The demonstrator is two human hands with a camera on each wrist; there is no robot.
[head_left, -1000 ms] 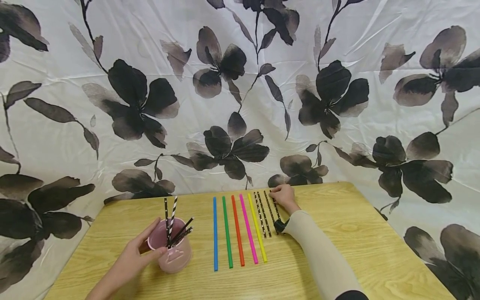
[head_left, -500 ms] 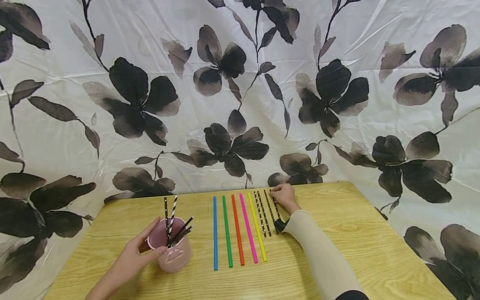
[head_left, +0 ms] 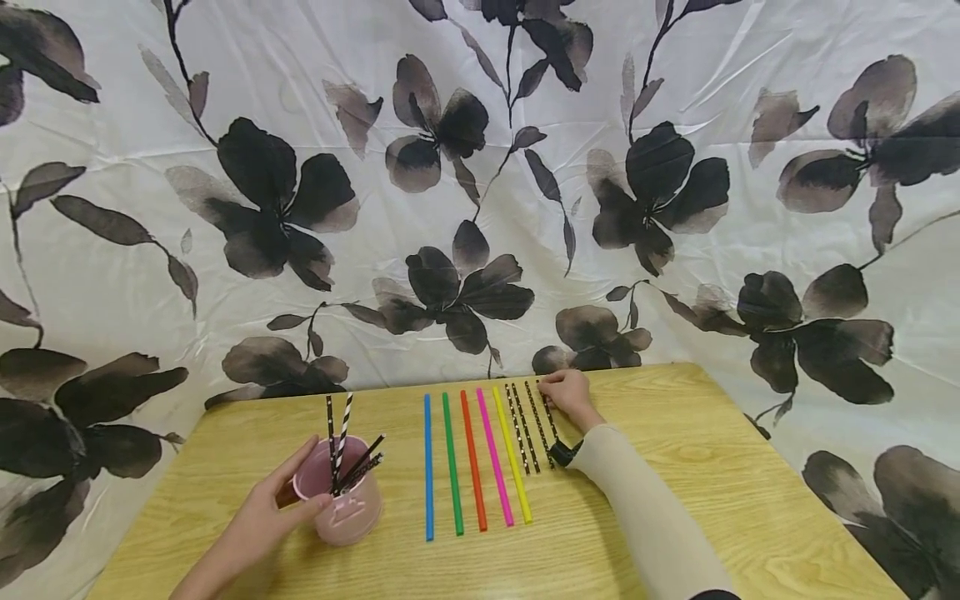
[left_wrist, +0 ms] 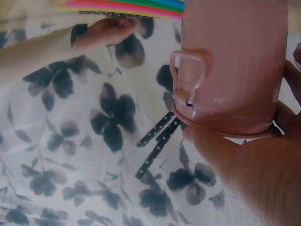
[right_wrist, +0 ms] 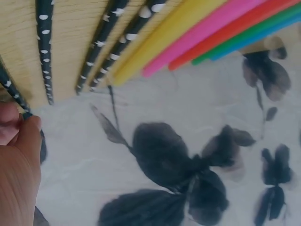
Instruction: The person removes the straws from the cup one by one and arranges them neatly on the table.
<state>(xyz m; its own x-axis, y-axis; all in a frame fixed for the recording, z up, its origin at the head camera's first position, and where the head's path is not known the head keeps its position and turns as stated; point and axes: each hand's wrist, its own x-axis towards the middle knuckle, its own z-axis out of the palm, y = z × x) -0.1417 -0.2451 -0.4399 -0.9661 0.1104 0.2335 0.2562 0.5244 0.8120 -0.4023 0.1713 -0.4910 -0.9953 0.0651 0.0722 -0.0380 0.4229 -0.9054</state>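
My left hand point(head_left: 273, 507) grips a small pink metal bucket point(head_left: 351, 523) by its rim, thumb at the front. Out of the bucket lean several black-and-white patterned straws point(head_left: 344, 433), some upright and some tilted right. In the left wrist view the bucket point(left_wrist: 235, 66) shows a small side handle. My right hand point(head_left: 572, 397) is at the table's far edge and pinches the end of a black straw with white marks point(right_wrist: 16, 95) between thumb and fingers. Just left of it lie 3 more black patterned straws point(head_left: 536, 421), roughly parallel.
Blue point(head_left: 429, 467), green point(head_left: 453, 462), red point(head_left: 473, 458), pink point(head_left: 494, 457) and yellow point(head_left: 512, 454) straws lie side by side on the wooden table point(head_left: 675, 467). A floral cloth point(head_left: 525, 208) hangs behind the table's far edge.
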